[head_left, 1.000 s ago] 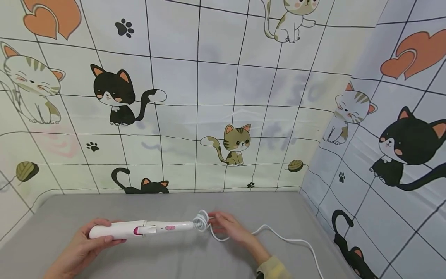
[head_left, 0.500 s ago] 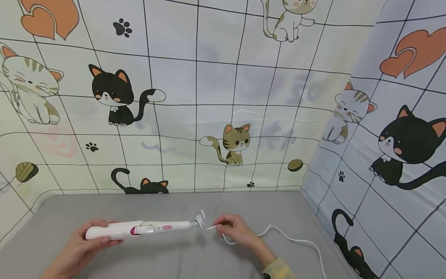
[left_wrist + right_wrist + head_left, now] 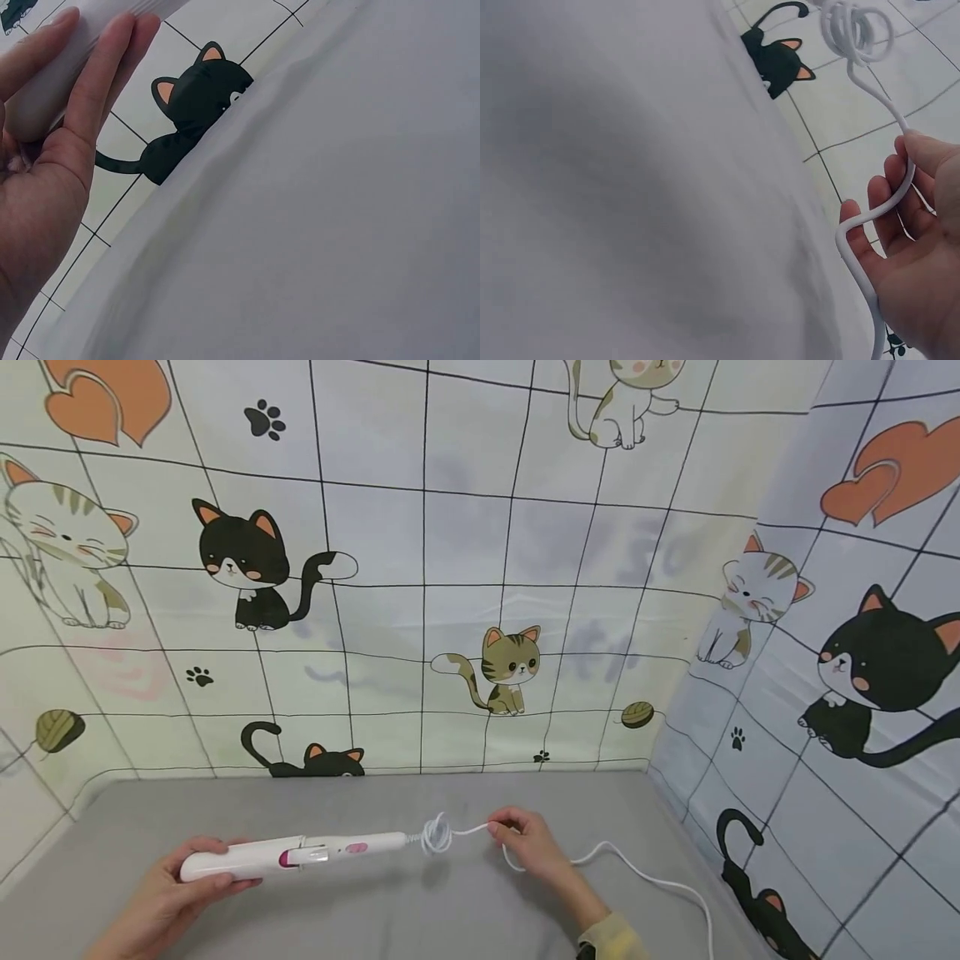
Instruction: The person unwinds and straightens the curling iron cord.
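Note:
My left hand grips the thick end of a white curling iron, which has a clamp lever and pink accents. It lies nearly level above the grey surface, pointing right. From its handle end comes a white cord, bunched in a small coil. To the right of that coil, my right hand pinches the cord between thumb and forefinger. The right wrist view shows the cord running over the loosely bent fingers and down past the palm. In the left wrist view, thumb and fingers wrap the barrel.
A grey covered table lies beneath both hands. Behind it and along the right side hang white curtains printed with cats and grid lines. The cord's loose length trails across the table to the front right.
My right hand has moved right, away from the coil, drawing a stretch of cord out straight from it. The left hand and curling iron have shifted slightly left.

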A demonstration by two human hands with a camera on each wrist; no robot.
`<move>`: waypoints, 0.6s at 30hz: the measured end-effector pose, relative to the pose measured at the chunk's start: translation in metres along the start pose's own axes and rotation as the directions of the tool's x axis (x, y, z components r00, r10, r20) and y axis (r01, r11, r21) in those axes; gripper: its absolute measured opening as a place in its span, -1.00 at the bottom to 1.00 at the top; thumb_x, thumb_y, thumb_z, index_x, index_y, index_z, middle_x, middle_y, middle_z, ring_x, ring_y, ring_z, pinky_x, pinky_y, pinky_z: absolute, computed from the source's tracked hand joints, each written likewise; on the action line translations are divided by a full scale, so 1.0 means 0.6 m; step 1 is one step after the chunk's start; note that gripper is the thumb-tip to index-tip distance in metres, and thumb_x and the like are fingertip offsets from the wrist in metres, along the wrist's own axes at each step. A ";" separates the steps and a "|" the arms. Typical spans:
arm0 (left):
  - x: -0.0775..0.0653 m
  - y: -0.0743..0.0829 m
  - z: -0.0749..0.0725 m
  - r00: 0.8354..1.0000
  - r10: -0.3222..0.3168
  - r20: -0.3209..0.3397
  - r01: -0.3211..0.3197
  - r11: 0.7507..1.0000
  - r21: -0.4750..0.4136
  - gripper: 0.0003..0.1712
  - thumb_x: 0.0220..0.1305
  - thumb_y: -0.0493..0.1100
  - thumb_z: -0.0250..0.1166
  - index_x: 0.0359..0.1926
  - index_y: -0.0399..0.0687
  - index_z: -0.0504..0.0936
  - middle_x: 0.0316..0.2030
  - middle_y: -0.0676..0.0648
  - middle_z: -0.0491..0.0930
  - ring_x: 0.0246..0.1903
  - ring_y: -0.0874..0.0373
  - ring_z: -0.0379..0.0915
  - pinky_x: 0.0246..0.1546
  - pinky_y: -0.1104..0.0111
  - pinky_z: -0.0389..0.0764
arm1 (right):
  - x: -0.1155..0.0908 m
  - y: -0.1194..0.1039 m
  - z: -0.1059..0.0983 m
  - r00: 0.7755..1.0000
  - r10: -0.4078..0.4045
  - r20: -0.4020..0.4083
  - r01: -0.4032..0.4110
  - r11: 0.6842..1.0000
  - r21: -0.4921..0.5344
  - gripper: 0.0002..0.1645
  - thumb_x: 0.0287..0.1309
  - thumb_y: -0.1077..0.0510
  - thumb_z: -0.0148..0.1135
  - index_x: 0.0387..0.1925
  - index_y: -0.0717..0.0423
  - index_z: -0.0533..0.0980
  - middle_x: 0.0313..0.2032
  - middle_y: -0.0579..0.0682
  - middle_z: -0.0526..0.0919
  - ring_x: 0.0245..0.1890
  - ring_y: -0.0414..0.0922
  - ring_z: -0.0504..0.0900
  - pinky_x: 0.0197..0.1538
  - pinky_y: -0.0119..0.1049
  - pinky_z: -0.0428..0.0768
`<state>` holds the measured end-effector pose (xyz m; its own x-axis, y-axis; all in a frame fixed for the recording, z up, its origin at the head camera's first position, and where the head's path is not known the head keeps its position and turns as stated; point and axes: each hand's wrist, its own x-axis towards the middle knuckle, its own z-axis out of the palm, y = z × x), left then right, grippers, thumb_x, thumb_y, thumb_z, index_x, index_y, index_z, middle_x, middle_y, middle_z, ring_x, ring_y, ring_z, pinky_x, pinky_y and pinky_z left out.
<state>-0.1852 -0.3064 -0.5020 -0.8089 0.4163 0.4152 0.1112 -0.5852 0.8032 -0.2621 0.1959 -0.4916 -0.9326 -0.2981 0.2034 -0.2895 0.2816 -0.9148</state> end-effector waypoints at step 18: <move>-0.002 0.014 -0.009 0.997 0.072 -0.017 -0.073 0.995 -0.062 -0.32 0.31 -0.80 -0.25 0.18 -0.30 0.57 0.23 -0.25 0.57 0.17 -0.09 0.56 0.21 -0.07 0.58 | 0.013 -0.022 -0.042 0.947 0.247 -0.207 -0.158 0.915 0.371 -0.76 0.47 0.20 0.20 -0.09 0.38 0.54 -0.34 -0.03 0.53 -0.34 -0.13 0.55 -0.27 -0.42 0.70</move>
<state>-0.1864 -0.3155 -0.4977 -0.8087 0.3612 0.4642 0.1336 -0.6558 0.7430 -0.2712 0.2127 -0.4689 -0.9990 -0.0241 0.0384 -0.0376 -0.0336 -0.9987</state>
